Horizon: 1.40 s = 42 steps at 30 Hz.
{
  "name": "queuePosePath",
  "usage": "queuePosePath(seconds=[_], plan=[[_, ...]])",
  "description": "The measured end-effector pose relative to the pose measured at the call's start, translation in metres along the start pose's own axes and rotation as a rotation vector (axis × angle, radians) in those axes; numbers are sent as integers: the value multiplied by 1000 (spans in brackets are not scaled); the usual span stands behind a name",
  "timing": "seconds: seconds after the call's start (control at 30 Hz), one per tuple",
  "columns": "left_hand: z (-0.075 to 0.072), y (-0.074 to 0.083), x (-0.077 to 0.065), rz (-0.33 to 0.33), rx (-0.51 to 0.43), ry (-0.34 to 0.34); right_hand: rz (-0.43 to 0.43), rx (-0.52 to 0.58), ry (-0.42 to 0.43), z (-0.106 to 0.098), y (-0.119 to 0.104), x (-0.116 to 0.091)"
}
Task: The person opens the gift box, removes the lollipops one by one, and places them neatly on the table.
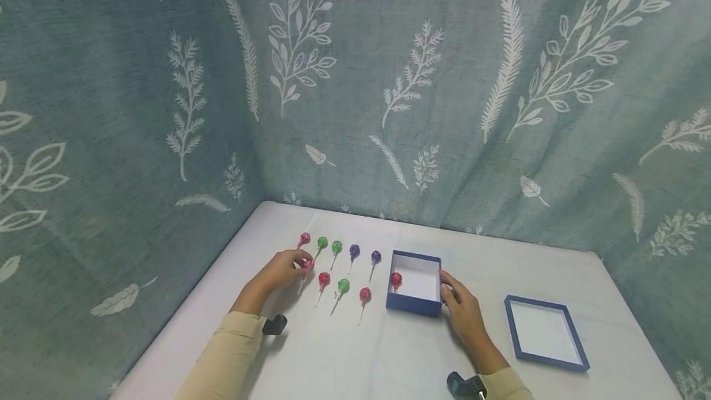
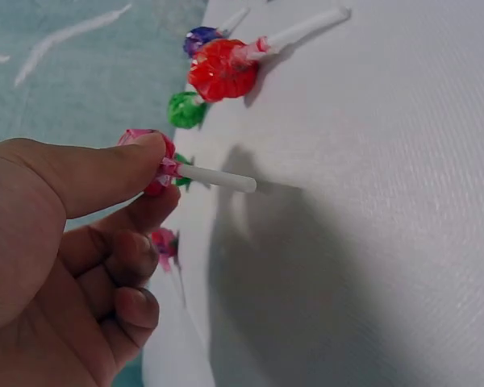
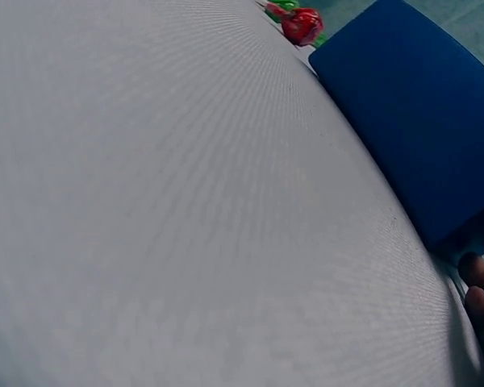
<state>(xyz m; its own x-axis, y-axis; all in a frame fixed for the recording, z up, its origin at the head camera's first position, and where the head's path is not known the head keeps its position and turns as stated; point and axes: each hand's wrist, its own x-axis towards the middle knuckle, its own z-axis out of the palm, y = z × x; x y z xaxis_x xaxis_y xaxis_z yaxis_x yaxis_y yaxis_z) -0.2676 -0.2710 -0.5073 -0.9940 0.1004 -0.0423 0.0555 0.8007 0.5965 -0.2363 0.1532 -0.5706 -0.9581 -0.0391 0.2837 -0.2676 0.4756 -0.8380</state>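
My left hand (image 1: 286, 269) pinches a pink-wrapped lollipop (image 2: 169, 167) by its candy head between thumb and finger. Its white stick (image 2: 218, 177) points away from the hand, just above the table. My right hand (image 1: 463, 310) rests against the right side of an open blue box (image 1: 413, 305) with a white inside. In the right wrist view, some fingertips (image 3: 477, 272) show beside the lower corner of that box; the rest of the hand is out of frame. One red lollipop (image 1: 396, 280) lies inside the box at its left wall.
Several lollipops lie in two rows left of the box, among them a purple one (image 1: 376, 257), a green one (image 1: 343, 286) and a red one (image 1: 365, 294). A blue-rimmed lid (image 1: 547, 363) lies on the white table (image 1: 422, 363) at right. Patterned cloth (image 1: 355, 91) hangs behind.
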Motion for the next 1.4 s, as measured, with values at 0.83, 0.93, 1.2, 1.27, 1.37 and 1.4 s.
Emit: queuePosePath(seconds=[0.83, 0.93, 1.2, 1.27, 1.37, 1.4], plan=[[3, -8, -2, -26, 24, -28, -26, 16, 1, 0, -4, 1], [4, -7, -1, -25, 24, -32, -13, 16, 1, -1, -6, 1], [4, -6, -2, -43, 41, -38, 0, 14, 0, -2, -7, 0], [4, -5, -2, -49, 42, -40, -2, 11, 0, -2, -7, 0], [3, -6, -2, -44, 42, -45, -5, 6, -3, -2, -5, 0], [3, -6, -2, -41, 41, -46, -7, 4, -5, -2, -5, 1]])
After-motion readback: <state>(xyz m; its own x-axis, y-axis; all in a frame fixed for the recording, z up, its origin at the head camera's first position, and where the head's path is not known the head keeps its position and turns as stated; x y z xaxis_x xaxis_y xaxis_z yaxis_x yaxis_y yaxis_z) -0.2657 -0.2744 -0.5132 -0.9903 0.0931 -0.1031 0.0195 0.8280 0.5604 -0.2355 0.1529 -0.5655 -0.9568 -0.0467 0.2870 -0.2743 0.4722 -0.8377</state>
